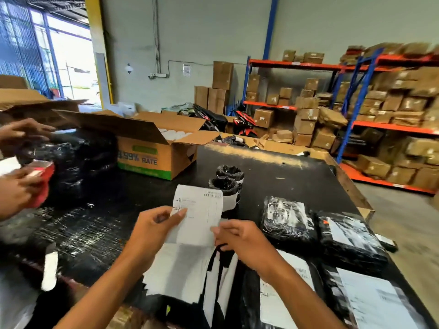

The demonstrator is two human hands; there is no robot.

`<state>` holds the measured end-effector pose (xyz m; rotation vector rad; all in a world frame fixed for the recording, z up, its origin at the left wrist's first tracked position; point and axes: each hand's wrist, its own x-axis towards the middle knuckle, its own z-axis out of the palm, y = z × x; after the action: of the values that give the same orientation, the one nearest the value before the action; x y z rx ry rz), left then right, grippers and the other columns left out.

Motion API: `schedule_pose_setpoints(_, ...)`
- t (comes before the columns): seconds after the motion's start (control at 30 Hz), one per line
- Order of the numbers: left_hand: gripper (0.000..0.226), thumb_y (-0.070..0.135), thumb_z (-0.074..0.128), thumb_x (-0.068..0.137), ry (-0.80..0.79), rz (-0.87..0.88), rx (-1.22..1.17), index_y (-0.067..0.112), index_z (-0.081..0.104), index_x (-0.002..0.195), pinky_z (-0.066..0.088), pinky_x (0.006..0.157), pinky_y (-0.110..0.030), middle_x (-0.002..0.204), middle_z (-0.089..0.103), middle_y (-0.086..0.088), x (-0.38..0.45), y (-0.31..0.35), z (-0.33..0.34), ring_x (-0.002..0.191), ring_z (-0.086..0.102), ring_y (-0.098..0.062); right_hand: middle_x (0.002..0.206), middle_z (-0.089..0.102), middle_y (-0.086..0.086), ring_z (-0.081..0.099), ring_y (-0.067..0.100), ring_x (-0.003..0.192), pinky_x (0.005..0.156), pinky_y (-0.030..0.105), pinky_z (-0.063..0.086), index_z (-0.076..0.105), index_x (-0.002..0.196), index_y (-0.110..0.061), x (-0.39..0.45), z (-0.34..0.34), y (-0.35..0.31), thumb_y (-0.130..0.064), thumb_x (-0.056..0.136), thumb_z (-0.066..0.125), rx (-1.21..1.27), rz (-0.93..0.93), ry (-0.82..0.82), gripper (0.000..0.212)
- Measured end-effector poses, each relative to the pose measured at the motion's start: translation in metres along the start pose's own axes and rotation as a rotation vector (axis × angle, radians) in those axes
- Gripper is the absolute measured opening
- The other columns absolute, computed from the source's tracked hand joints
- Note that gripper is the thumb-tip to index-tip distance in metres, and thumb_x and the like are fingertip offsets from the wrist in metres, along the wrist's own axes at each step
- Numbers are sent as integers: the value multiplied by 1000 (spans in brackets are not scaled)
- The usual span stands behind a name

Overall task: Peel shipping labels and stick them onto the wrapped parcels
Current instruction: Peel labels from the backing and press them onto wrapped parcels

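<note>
Above the table: left hand is pinching the shipping label.
Right hand: fingers are pinching its lower corner.
Advice: peeling slowly should be avoiding tears.

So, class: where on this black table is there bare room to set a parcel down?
Bare table lies between the open carton, the two upright wrapped rolls and the far edge. The near right is crowded with labelled parcels.

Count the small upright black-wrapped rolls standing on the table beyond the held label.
2: the nearer roll stands just behind the label; the farther roll stands touching it behind. Others may be hidden behind the label.
</note>
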<state>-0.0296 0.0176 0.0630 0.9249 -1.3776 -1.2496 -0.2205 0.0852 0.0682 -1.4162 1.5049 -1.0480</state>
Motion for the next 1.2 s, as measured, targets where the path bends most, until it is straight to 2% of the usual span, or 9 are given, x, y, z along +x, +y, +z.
schedule_pose_setpoints(0.17, 18, 17, 66, 86, -68, -52, -121, 0, 72, 84, 55, 73, -39, 85, 76, -17, -10, 31, 15, 73, 71, -25, 91, 74, 18, 68, 15, 75, 81, 33, 55, 69, 95, -2, -42, -16, -25, -14, 88, 65, 104, -97, 69, 14)
schedule_pose_setpoints(0.43, 21, 17, 65, 85, -186, -172, -248, -1, 71, 93, 60, 60, -29, 91, 76, -18, -21, 44, 27, 73, 73, -23, 79, 76, 7, 68, 13, 70, 74, 26, 54, 72, 87, -4, -81, -29, -43, -10, 88, 63, 40, -161, 62, 11)
schedule_pose_setpoints(0.63, 24, 18, 66, 85, -217, -203, -219, -4, 70, 95, 60, 62, -31, 90, 76, -18, -20, 42, 30, 74, 73, -24, 83, 77, 11, 69, 17, 71, 71, 21, 53, 73, 91, 0, -92, -33, -45, -7, 89, 62, 23, -186, 34, 13)
schedule_pose_setpoints(0.73, 26, 23, 70, 83, -190, -202, -49, -1, 71, 93, 53, 69, -31, 89, 75, -15, -19, 39, 33, 81, 67, -26, 82, 76, 9, 68, 16, 69, 71, 22, 54, 73, 91, 0, -93, -33, -47, -6, 89, 62, 35, -208, 35, 13)
schedule_pose_setpoints(0.8, 32, 30, 72, 82, -132, -93, 291, 10, 68, 106, 48, 73, -26, 101, 70, -7, -21, 37, 36, 91, 63, -19, 82, 76, 9, 68, 16, 69, 71, 24, 54, 73, 92, 0, -90, -33, -49, -6, 89, 62, 36, -230, 53, 13)
schedule_pose_setpoints(0.87, 33, 34, 70, 83, -116, 49, 404, 19, 66, 112, 48, 77, -21, 104, 67, 3, -29, 42, 37, 96, 61, -10, 83, 76, 11, 68, 16, 69, 71, 25, 55, 72, 92, -1, -86, -32, -51, -7, 89, 61, 40, -251, 82, 13)
schedule_pose_setpoints(1.0, 20, 36, 64, 83, -380, 194, 204, 21, 77, 85, 50, 68, -12, 82, 75, 3, -57, 71, 44, 75, 66, -2, 83, 76, 10, 68, 15, 70, 71, 24, 54, 74, 92, -7, -78, -28, -60, -7, 89, 60, 29, -298, 55, 14)
schedule_pose_setpoints(1.1, 17, 25, 65, 86, -309, 268, 197, 15, 76, 79, 52, 65, -23, 74, 73, -5, -57, 73, 50, 67, 66, -15, 79, 75, 10, 67, 16, 67, 68, 23, 54, 74, 88, -6, -74, -22, -64, -5, 89, 60, 44, -313, 67, 14)
schedule_pose_setpoints(1.2, 27, 23, 63, 89, -170, 83, 32, 9, 71, 68, 47, 54, -25, 73, 69, -11, -40, 64, 46, 62, 57, -15, 63, 71, 9, 62, 15, 55, 59, 23, 52, 70, 73, -2, -71, -22, -65, -3, 84, 63, 232, -287, 150, 13)
